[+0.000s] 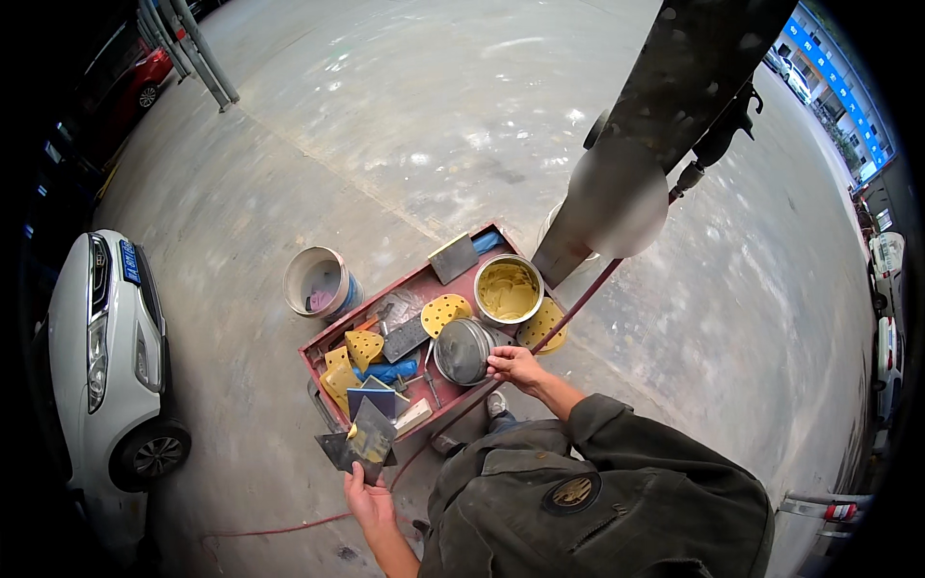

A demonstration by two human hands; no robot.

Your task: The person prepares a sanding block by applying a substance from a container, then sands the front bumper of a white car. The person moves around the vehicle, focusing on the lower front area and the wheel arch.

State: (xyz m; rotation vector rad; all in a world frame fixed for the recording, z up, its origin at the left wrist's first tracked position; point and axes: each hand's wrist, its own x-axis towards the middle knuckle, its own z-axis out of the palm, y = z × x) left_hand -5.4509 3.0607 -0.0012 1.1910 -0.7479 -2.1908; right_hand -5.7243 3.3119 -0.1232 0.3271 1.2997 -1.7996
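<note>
In my left hand [369, 501], at the near left corner of a red tool tray [316, 356], are dark flat putty spreaders [371, 445], with a dab of yellow putty on one of them. My right hand [517, 369] pinches the edge of a round grey metal lid [461, 353] over the tray. Just beyond the lid stands an uncovered can [479, 286] with yellow putty inside. Perforated yellow sanding discs [445, 313] lie beside the lid, and a dark grey sanding block [406, 338] is to its left.
A white bucket [297, 279] stands left of the tray. A dark post [617, 173] rises at the tray's far right, with a red hose [583, 304] running past it. Farther left is a white car [116, 356]. A spray gun [718, 140] hangs by the post.
</note>
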